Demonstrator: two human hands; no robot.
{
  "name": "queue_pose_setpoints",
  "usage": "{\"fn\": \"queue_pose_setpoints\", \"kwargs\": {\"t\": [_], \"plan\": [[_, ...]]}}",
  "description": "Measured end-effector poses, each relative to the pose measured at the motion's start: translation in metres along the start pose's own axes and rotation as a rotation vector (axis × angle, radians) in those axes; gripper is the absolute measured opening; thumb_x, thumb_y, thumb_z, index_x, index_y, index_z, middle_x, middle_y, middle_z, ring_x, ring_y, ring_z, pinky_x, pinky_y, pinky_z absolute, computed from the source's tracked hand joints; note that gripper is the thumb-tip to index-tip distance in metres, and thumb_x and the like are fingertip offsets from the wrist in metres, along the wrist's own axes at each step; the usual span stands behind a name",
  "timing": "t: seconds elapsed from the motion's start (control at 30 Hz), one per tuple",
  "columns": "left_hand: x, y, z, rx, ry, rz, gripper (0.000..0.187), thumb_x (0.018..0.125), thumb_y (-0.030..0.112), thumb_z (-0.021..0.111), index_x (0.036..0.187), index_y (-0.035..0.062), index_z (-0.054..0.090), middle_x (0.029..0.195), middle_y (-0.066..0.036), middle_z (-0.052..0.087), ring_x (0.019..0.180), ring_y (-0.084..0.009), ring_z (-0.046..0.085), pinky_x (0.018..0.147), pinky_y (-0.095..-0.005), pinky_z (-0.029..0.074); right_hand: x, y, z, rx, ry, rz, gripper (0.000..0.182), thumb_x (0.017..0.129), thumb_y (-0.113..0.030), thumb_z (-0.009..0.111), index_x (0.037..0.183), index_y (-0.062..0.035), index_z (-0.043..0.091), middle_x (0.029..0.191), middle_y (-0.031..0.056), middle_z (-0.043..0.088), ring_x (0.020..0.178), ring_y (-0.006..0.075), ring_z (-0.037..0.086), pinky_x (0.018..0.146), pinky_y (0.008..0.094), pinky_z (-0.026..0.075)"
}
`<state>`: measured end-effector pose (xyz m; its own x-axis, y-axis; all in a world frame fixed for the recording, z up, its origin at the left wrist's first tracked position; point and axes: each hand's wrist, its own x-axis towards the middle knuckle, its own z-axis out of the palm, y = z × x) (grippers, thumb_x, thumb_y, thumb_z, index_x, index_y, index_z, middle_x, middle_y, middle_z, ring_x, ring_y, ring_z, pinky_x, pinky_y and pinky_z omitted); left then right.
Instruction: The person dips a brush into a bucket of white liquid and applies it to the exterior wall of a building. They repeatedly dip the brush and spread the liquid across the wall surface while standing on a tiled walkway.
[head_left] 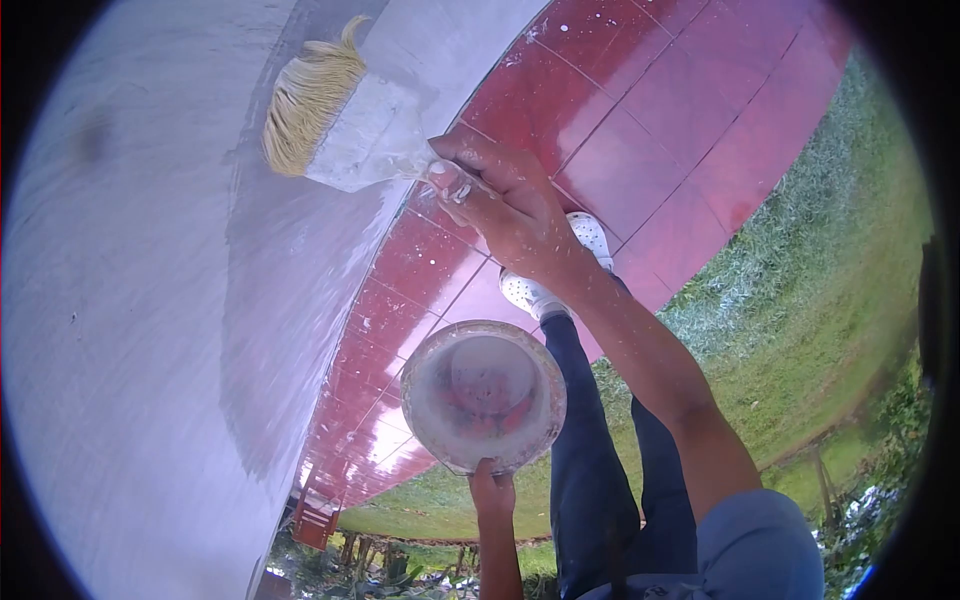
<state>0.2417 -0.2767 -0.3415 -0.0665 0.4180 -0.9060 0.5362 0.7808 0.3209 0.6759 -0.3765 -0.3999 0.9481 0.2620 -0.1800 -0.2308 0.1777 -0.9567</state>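
My right hand [505, 205] is closed around the handle of a wide paint brush [375, 130] and is spattered with white specks. The brush has pale yellow bristles, bent over at one end, and a white-coated body. Its bristles lie over the wall [130, 330], where a darker, wet-looking patch [275, 330] spreads; contact is hard to make out. Lower down, my left hand [491, 490] grips the rim of a round bucket [420, 430]. The bucket is stained whitish, and some whitish liquid appears to lie inside.
Glossy red floor tiles [690, 110] run along the wall, dotted with white drips. My white shoes [527, 292] stand on them. Grass [800, 320] borders the tiles. A small red-brown object [315, 522] is at the far end, with plants beyond.
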Motion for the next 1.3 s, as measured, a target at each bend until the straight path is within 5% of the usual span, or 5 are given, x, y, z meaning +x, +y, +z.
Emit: {"fn": "queue_pose_setpoints", "kwargs": {"t": [0.37,0.7,0.83,1.1,1.3], "plan": [[0.004,-0.012,-0.011,0.125,-0.042,0.042,0.061,0.077,-0.002,0.054,0.136,0.0058,0.041,0.134,-0.011,0.047,0.125,-0.0293,0.047,0.104,-0.048,0.04,0.075,0.281,-0.076,-0.585,0.054,0.442,0.034,0.095,-0.034,0.049,0.096,-0.0039,0.065,0.087,0.0167,0.067,0.075,0.0298,0.061,0.071,0.0385,0.047],[-0.001,-0.01,-0.002,-0.132,-0.018,-0.067,0.064,0.076,-0.002,0.055,0.138,0.0059,0.039,0.137,-0.012,0.046,0.126,-0.03,0.046,0.104,-0.0498,0.041,0.009,-0.018,-0.018,-0.012,0.047,0.312,0.033,0.097,-0.026,0.05,0.087,0.0006,0.066,0.054,-0.0007,0.043,0.053,0.0086,0.043,0.052,0.0257,0.036],[-0.002,-0.008,-0.001,-0.136,-0.05,-0.029,0.064,0.076,-0.002,0.055,0.138,0.0058,0.039,0.137,-0.012,0.045,0.125,-0.0299,0.046,0.103,-0.0491,0.042,0.018,0.004,-0.018,0.142,-0.073,0.019,0.03,0.1,-0.025,0.049,0.092,-0.0004,0.064,0.06,-0.0045,0.039,0.055,0.0041,0.035,0.05,0.0212,0.029],[0.004,-0.006,-0.005,-0.144,-0.033,-0.004,0.061,0.076,-0.003,0.055,0.136,0.0056,0.041,0.132,-0.011,0.047,0.123,-0.0291,0.047,0.103,-0.0492,0.041,0.082,0.251,-0.095,-0.437,-0.055,0.545,0.032,0.098,-0.033,0.05,0.098,-0.0063,0.067,0.072,0.0,0.056,0.062,0.0102,0.05,0.055,0.0259,0.042],[0.012,-0.011,-0.02,-0.139,-0.022,-0.051,0.065,0.076,-0.002,0.054,0.138,0.0064,0.039,0.133,-0.011,0.048,0.124,-0.0302,0.047,0.103,-0.0498,0.041,0.063,0.076,-0.043,-0.2,0.112,0.473,0.033,0.093,-0.032,0.055,0.097,-0.0026,0.069,0.064,0.0011,0.055,0.058,0.0108,0.049,0.053,0.0266,0.041]]}}
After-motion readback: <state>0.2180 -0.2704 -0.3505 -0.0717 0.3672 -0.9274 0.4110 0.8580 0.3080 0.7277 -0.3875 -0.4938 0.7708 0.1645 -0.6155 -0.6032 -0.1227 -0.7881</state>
